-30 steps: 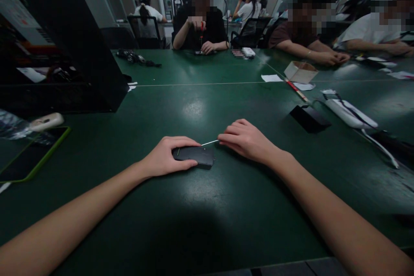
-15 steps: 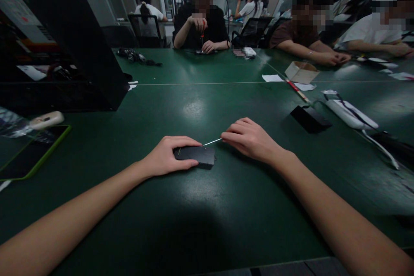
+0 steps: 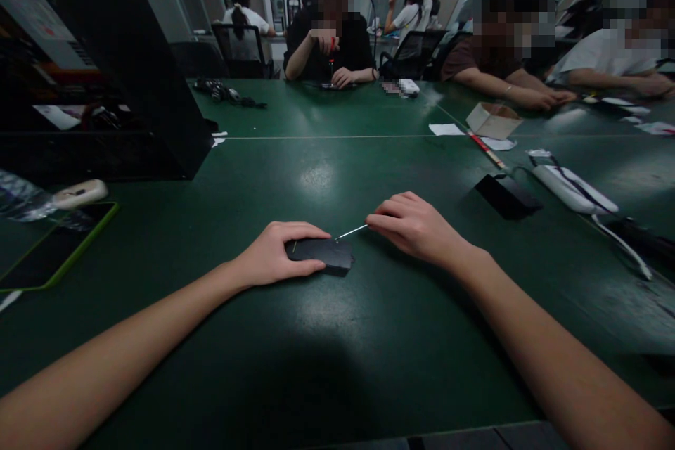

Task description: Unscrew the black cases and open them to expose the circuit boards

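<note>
A small black box [image 3: 328,253] lies on the green table [image 3: 316,337], in the middle of the head view. My left hand [image 3: 279,252] grips it from the left, thumb on the near side and fingers along the far side. To the right, my right hand [image 3: 414,226] is closed in a pinch on a thin metal rod [image 3: 352,230]. The rod points left and its tip is at the box's far edge, near the right end. The rest of the rod is hidden in my fingers.
A green-edged tablet [image 3: 58,246] and a dark cabinet [image 3: 174,84] stand at left. At right are a black block [image 3: 507,197], a white power strip [image 3: 574,186] with cables and an open carton [image 3: 493,119]. People sit across the table.
The rod's tip has shifted slightly right along the box's far edge, with my right hand. My left hand keeps its grip on the box. The whole view has shifted a little.
</note>
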Demonstrator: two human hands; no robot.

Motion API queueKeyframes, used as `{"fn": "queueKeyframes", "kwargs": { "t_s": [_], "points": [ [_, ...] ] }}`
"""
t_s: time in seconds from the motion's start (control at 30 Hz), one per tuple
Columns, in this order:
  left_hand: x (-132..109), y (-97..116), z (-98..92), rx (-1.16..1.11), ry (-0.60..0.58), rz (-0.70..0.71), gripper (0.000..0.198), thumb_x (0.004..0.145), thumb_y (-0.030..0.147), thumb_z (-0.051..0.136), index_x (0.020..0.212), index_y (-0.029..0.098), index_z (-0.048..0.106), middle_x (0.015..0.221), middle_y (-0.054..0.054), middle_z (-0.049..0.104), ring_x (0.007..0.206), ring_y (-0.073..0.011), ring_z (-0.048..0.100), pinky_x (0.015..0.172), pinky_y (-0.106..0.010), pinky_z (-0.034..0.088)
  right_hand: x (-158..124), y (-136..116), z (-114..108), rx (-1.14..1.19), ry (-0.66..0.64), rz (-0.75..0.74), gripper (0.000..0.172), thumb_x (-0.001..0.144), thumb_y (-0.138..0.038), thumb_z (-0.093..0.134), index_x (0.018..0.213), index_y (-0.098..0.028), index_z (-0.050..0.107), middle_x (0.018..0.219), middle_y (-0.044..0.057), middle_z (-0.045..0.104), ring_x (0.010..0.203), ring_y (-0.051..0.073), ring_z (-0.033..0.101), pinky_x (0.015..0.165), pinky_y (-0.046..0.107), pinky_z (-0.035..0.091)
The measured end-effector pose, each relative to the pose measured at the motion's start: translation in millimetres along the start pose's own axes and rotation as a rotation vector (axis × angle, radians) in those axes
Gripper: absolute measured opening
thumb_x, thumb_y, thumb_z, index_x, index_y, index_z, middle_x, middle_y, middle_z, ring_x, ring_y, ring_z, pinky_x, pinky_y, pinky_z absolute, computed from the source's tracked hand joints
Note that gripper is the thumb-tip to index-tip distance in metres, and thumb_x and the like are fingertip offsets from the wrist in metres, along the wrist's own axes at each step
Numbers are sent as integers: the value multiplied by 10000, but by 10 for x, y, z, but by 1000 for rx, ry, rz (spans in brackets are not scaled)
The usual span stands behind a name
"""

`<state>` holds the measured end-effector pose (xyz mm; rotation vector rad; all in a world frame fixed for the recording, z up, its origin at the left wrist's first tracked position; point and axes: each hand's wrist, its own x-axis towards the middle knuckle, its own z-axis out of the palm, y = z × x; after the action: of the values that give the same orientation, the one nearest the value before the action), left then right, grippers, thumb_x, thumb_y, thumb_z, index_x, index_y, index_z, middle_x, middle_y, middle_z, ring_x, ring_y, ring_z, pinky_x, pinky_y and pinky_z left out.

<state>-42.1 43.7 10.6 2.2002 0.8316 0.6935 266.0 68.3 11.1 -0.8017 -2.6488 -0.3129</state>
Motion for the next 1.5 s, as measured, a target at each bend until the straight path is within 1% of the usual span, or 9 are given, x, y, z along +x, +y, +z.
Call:
{"fn": "queueKeyframes", "kwargs": {
  "t_s": [0.13, 0.37, 0.53, 0.7, 0.8, 1.0, 1.17, 1.3, 1.5],
  "points": [
    [4, 0, 1, 10, -5, 4, 402, 848, 369, 764, 1202, 184, 721, 1187, -99, 748, 1078, -252, 697, 949, -362, 522, 34, -69, 60, 52, -4, -11, 275, 1037, -259, 440, 1064, -186, 703, 946, 92, 676, 870, 192, 569, 802, 349, 401],
    [-4, -29, 9, 0, -8, -38, 402, 855, 379, 754, 1199, 175, 713, 1161, -92, 751, 1048, -240, 696, 916, -334, 516, 96, -217, 272, 362, 5, 67, 289, 1044, -296, 451, 1114, -157, 694, 956, 84, 686, 887, 174, 608, 779, 317, 430],
    [-4, -14, 9, -8, -8, -35, 404, 850, 376, 763, 1196, 173, 719, 1166, -90, 750, 1055, -238, 694, 922, -331, 512, 111, -188, 215, 176, 34, 23, 271, 1040, -267, 451, 1077, -168, 700, 933, 79, 682, 869, 181, 590, 818, 346, 412],
    [4, -30, 23, -13, 15, -33, 409, 830, 356, 782, 1189, 171, 724, 1176, -90, 754, 1070, -242, 697, 953, -338, 511, 151, -272, 174, -18, 112, -22, 276, 1037, -233, 438, 1039, -168, 706, 881, 69, 680, 787, 173, 565, 706, 325, 369],
    [5, -38, 30, -6, 27, -19, 399, 821, 350, 786, 1175, 173, 729, 1157, -90, 760, 1053, -244, 702, 945, -342, 514, 158, -343, 225, 44, 75, -36, 302, 1046, -246, 411, 1109, -154, 691, 889, 72, 677, 766, 159, 571, 674, 299, 379],
    [-1, -29, 31, -2, 36, 10, 382, 819, 338, 784, 1162, 178, 729, 1132, -88, 759, 1028, -245, 706, 922, -340, 511, 157, -378, 326, 324, -14, 65, 325, 1055, -274, 390, 1186, -152, 661, 875, 59, 637, 777, 147, 591, 694, 260, 446],
    [5, -42, 39, -10, 25, 12, 384, 821, 335, 783, 1165, 174, 726, 1124, -90, 756, 1022, -246, 704, 913, -334, 505, 174, -392, 350, 281, 0, 71, 338, 1051, -281, 389, 1178, -141, 669, 889, 78, 648, 791, 171, 598, 698, 289, 456],
    [6, -47, 38, -5, 28, -9, 389, 817, 347, 786, 1164, 181, 730, 1130, -91, 758, 1027, -259, 704, 918, -349, 508, 183, -401, 344, 351, 2, 77, 330, 1051, -272, 394, 1203, -147, 659, 912, 79, 659, 818, 166, 611, 725, 284, 477],
    [-34, -40, 33, -89, 87, -16, 427, 805, 336, 805, 1204, 204, 732, 1218, -89, 747, 1127, -272, 688, 1005, -360, 491, 145, -363, 299, 371, 0, 108, 326, 1050, -296, 415, 1187, -156, 675, 932, 80, 673, 823, 165, 616, 736, 291, 487]
  ]
}}
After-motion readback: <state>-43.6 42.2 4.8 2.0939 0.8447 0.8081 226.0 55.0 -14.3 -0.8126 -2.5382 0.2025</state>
